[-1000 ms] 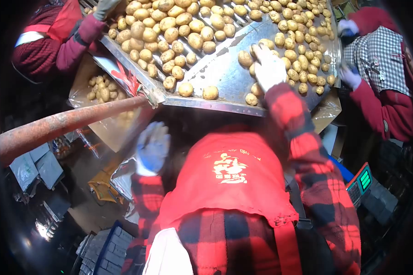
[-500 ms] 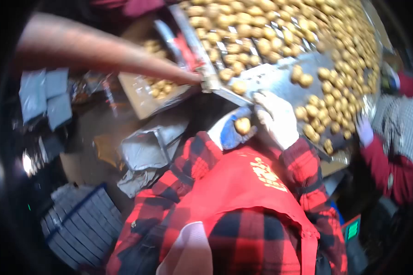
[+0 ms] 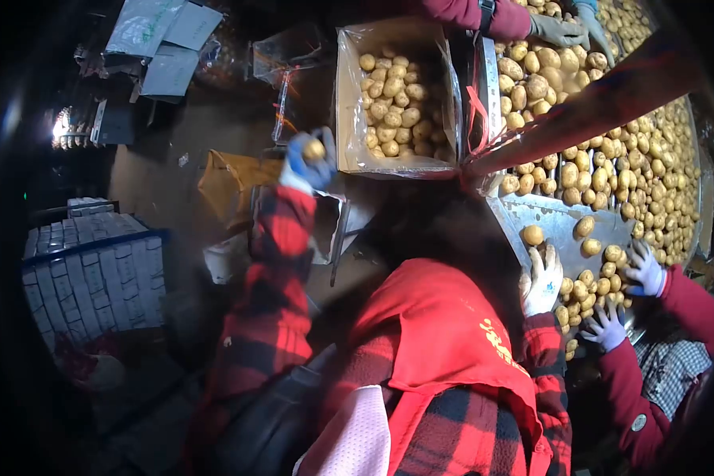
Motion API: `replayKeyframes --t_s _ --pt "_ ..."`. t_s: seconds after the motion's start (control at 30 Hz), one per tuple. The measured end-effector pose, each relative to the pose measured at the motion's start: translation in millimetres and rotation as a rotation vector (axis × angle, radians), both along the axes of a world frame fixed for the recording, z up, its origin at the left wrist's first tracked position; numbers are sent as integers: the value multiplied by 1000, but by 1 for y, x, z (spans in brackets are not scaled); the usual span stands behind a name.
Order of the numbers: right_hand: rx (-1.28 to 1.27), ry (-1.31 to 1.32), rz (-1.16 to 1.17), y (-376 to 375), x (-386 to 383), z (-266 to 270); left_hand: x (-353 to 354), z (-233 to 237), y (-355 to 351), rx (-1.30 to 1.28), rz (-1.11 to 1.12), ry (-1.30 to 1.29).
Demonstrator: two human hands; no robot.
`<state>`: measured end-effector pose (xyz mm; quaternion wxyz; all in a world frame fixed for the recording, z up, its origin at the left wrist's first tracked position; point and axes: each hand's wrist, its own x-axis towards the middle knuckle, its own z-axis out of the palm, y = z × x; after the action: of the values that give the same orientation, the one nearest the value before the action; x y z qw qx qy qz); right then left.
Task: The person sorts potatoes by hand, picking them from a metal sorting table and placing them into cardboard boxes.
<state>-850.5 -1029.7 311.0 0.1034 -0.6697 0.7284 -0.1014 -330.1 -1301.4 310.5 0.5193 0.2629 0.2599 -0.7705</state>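
My left hand (image 3: pixel 303 165), in a blue and white glove, is stretched out to the left with its fingers curled around a potato (image 3: pixel 314 150). It is just left of a plastic-lined cardboard box (image 3: pixel 347 103) that holds many potatoes. My right hand (image 3: pixel 542 282), in a white glove, has its fingers apart at the lower edge of a metal chute (image 3: pixel 541 211). A single potato (image 3: pixel 533 235) lies on the chute just above those fingertips. A cluster of potatoes (image 3: pixel 585 287) sits right beside this hand.
A post (image 3: pixel 563 119) slants across the sorting table, where potatoes (image 3: pixel 650 182) lie thickly. A co-worker's gloved hands (image 3: pixel 627 297) are among potatoes at right; another person's gloved hand (image 3: pixel 559 32) is at the top. Open cartons (image 3: pixel 325 226) and stacked white boxes (image 3: pixel 95 278) stand left.
My left hand has moved away from my right hand, out to the left near the box, carrying the potato. My right hand's fingers have spread at the chute. The view has turned left.
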Motion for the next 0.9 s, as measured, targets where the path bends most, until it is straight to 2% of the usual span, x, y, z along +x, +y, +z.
replayKeyframes --t_s 0.03,0.07,0.13,0.2,0.23,0.27,0.33,0.37,0.4,0.43,0.47,0.5,0.53,0.57,0.6,0.63,0.7,0.73,0.8,0.87,0.9 --pt "-2 6 5 1 1 0 6 -8 -29 -5 157 -571" --pt "-25 1 6 0 1 1 20 1 -41 94 97 -519" --pt "-52 -3 15 -4 -1 -4 11 6 -47 295 108 -736" --pt "-85 -116 -38 -7 -4 -13 -10 7 -21 54 -13 -944" --pt "-102 -245 -90 -16 -1 -15 -11 -12 -5 -98 -41 -951" --pt "-102 -245 -96 -23 1 -18 -32 -11 17 -210 -29 -924" --pt "-171 44 84 -34 5 -23 -78 -19 54 -235 -102 -977" --pt "-208 -15 26 -42 10 -19 -106 -12 80 -240 -170 -1125" --pt "-211 -69 -85 -45 12 -25 -121 -20 104 -351 -158 -999" --pt "-190 45 78 -44 0 -32 -138 -32 128 -487 -366 -1143" --pt "-57 121 74 -52 4 2 -169 -13 147 -542 -437 -1033" --pt "-83 31 66 -43 -7 10 -197 -3 165 -606 -556 -1021" --pt "-35 -1 -35 -34 -17 7 -223 15 179 -652 -682 -1002" --pt "-118 65 81 -18 -35 10 -238 17 191 -728 -822 -995" --pt "-165 97 59 -2 -49 5 -250 20 196 -802 -948 -1002" --pt "-88 117 44 7 -67 17 -265 30 191 -821 -973 -967" --pt "24 147 -24 19 -96 23 -285 48 177 -1266 -1209 -1325" --pt "69 167 -80 26 -117 21 -298 46 168 -1279 -1212 -1333" --pt "7 285 -142 37 -149 10 -327 42 143 -1529 -959 -1445" --pt "-67 343 -321 40 -164 -2 -365 37 116 -1353 -795 -1276" --pt "-114 327 -385 29 -167 2 -386 38 96 -1351 -776 -1375"
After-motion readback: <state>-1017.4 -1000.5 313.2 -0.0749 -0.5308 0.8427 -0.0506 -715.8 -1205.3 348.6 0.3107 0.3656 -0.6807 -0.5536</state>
